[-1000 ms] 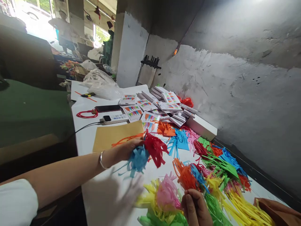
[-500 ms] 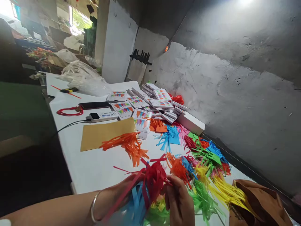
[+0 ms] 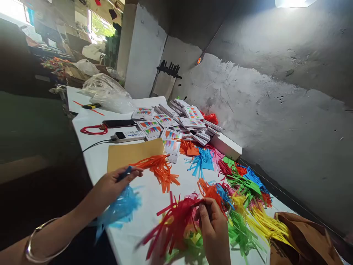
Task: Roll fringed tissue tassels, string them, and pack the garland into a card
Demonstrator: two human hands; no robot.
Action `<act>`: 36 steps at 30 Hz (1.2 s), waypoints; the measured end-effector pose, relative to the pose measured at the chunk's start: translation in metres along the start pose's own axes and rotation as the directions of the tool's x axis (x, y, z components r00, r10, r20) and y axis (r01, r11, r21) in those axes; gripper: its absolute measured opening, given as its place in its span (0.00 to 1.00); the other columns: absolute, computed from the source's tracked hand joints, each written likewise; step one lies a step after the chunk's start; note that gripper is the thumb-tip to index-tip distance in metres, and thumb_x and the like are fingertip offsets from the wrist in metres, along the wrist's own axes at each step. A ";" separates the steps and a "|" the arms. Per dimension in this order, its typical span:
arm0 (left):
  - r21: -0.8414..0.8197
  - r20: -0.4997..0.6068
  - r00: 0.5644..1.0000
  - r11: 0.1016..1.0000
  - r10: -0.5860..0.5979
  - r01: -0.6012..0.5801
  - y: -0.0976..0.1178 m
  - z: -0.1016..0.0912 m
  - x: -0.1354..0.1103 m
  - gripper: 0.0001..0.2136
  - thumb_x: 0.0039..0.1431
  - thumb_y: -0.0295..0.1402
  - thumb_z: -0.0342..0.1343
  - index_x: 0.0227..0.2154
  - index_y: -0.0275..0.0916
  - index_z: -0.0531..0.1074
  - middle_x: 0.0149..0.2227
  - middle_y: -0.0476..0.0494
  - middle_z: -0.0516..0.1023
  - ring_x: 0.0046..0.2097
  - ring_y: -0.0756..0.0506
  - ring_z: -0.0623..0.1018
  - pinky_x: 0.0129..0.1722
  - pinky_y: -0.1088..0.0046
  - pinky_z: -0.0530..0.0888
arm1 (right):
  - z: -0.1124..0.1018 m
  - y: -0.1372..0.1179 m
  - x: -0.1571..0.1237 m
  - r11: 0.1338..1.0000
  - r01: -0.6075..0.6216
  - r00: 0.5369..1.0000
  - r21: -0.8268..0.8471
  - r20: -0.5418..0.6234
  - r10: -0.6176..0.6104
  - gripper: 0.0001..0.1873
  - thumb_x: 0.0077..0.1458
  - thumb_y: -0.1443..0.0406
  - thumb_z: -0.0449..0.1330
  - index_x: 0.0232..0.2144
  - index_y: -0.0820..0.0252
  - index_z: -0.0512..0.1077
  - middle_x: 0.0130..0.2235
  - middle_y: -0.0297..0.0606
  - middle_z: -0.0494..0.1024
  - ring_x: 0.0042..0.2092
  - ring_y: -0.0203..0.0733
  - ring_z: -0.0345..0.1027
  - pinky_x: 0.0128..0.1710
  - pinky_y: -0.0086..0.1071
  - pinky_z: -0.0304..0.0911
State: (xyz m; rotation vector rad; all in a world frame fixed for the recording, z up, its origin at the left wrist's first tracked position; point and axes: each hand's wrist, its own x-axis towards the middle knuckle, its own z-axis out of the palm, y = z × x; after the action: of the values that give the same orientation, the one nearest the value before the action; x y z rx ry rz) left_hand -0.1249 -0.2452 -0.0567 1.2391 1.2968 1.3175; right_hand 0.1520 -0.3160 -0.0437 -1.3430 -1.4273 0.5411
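Note:
Between the fingers of my left hand (image 3: 117,187) is the top of a blue tassel (image 3: 122,208), whose strips hang blurred below, over the table's near edge. My right hand (image 3: 212,224) pinches a dark red tassel (image 3: 179,221) by its twisted end, and its strips fan out to the left. Beneath the red one lie yellow and green tassels (image 3: 197,241), partly hidden. An orange tassel (image 3: 160,171) rests on the white table beyond my left hand, partly on a tan paper sheet (image 3: 129,152).
Fringed tissue bundles (image 3: 248,184) in many colours heap along the wall. Behind them are piled printed cards (image 3: 171,141) and a white box (image 3: 227,145). A phone (image 3: 120,123), a white device (image 3: 129,136), a cutter (image 3: 92,106) and a plastic bag (image 3: 110,92) lie left. A brown bag (image 3: 306,235) sits right.
My hands have moved apart. The left has gone left and up with the blue tassel, while the right stays near its place with the red tassel. The whole view has shifted slightly.

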 end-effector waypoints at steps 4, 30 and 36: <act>-0.034 0.384 0.876 0.953 0.291 -0.302 0.012 0.034 -0.035 0.14 0.52 0.41 0.66 0.41 0.43 0.82 0.44 0.41 0.83 0.46 0.38 0.79 0.50 0.65 0.72 | 0.023 -0.010 -0.013 0.992 0.000 1.000 0.124 0.029 -0.003 0.20 0.60 0.48 0.57 0.34 0.58 0.74 0.25 0.32 0.73 0.25 0.34 0.63 0.22 0.25 0.57; 0.099 0.709 0.699 0.967 0.095 -0.233 -0.026 0.108 -0.050 0.06 0.56 0.29 0.50 0.30 0.38 0.73 0.33 0.47 0.79 0.35 0.45 0.73 0.35 0.73 0.68 | 0.030 0.032 -0.042 0.948 -0.211 0.976 0.238 0.001 0.217 0.21 0.55 0.46 0.62 0.32 0.58 0.76 0.25 0.34 0.74 0.27 0.37 0.68 0.27 0.28 0.65; 0.357 0.689 0.720 0.823 0.088 -0.442 -0.024 0.072 -0.022 0.15 0.47 0.23 0.50 0.35 0.40 0.78 0.39 0.43 0.80 0.40 0.40 0.79 0.42 0.68 0.72 | 0.017 0.031 -0.040 0.816 -0.341 0.915 0.467 -0.035 0.402 0.20 0.56 0.47 0.64 0.35 0.58 0.70 0.21 0.25 0.67 0.19 0.27 0.53 0.19 0.20 0.49</act>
State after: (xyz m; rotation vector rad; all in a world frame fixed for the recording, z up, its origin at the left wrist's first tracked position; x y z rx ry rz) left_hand -0.0521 -0.2578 -0.0859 2.1057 0.9669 0.5980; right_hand 0.1435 -0.3388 -0.0912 -1.2467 -0.8501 0.9620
